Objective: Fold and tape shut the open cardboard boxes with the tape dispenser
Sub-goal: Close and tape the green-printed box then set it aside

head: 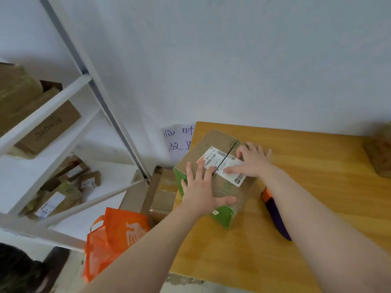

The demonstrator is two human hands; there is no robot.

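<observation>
A brown cardboard box [224,144] with green sides and a white shipping label stands on the wooden table [317,176] near its left edge. Its top flaps lie folded down, and a dark seam runs between them. My left hand [203,191] presses flat on the near flap with fingers spread. My right hand [251,159] presses flat on the far flap, over the label. An orange and purple object [275,214], probably the tape dispenser, lies on the table just right of the box, partly hidden by my right forearm.
A white metal shelf [48,115] with several cardboard boxes stands at the left. An orange bag [116,233] and more boxes [163,193] sit on the floor beside the table. Another brown object [380,153] lies at the table's right edge. A paper sign [177,140] hangs on the wall.
</observation>
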